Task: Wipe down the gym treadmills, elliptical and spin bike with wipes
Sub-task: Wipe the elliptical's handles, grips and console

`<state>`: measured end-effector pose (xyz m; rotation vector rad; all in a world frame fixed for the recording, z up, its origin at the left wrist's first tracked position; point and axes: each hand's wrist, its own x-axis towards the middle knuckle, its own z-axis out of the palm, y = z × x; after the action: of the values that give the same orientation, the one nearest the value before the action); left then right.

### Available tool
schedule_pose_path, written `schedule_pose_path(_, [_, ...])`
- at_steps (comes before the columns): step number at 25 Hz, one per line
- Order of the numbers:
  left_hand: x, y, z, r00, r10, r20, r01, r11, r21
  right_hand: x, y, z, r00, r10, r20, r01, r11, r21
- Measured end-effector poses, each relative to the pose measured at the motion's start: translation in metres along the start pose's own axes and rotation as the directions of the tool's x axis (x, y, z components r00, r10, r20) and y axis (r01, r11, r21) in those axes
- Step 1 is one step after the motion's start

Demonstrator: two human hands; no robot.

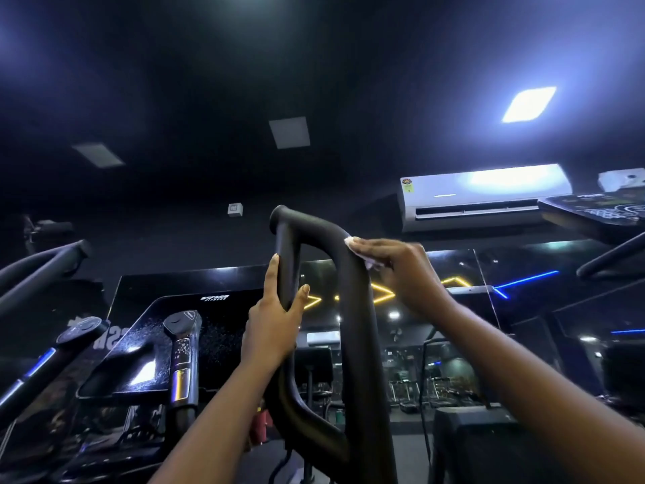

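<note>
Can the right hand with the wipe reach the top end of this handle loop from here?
Probably yes. The right hand presses the wipe on the handle loop near its bend, and the bar runs bare from there to the top end. The left hand grips the other bar lower down.

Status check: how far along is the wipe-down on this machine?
Done: nothing I can confirm as clean. In hand: the right hand presses the wipe on the top bend of the looped handle while the left hand grips its inner bar. Left: the handle's lower stretch, the speckled console and the far left handle look untouched.
</note>
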<state>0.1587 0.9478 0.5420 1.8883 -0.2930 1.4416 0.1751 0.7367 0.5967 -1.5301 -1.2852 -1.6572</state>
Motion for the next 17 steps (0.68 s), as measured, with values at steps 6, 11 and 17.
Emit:
schedule_pose_path(6, [-0.002,0.002,0.0,1.0,-0.012,-0.006,0.012,1.0,0.013,-0.089,-0.044,-0.003,1.0,-0.026,0.0,0.026,0.991,-0.129])
schedule_pose_path(11, [-0.004,-0.001,0.001,1.0,0.005,-0.005,-0.005,1.0,-0.017,0.007,-0.051,-0.02,0.973,-0.22,0.076,0.231,0.951,-0.207])
schedule_pose_path(17, [-0.004,0.002,0.0,1.0,-0.002,-0.013,0.001,0.999,-0.038,0.102,-0.055,0.03,0.79,-0.103,0.604,0.552,0.546,-0.63])
